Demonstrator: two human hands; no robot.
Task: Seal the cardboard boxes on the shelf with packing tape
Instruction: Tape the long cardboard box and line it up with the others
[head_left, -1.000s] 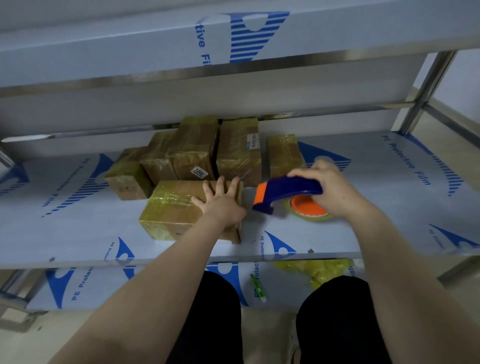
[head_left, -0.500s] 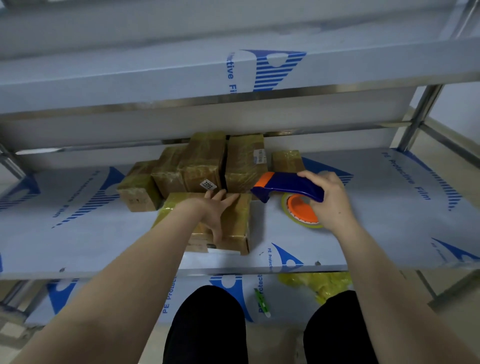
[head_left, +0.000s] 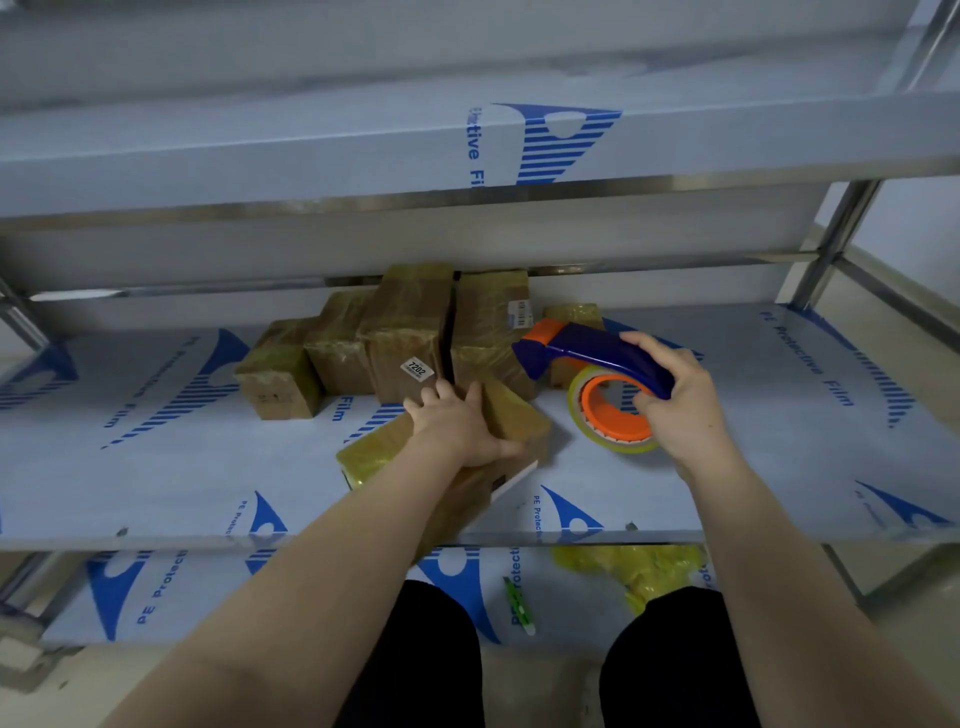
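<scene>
Rotated askew under left hand, glossy rectangular box lies near plastic dispenser.

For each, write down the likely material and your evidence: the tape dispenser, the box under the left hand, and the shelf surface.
Tape dispenser: moulded plastic, smooth and slightly glossy in blue and orange.
Box under the left hand: brown cardboard wrapped in shiny yellowish tape.
Shelf: probably metal under printed protective film, judging by its bare steel-coloured edge.
</scene>
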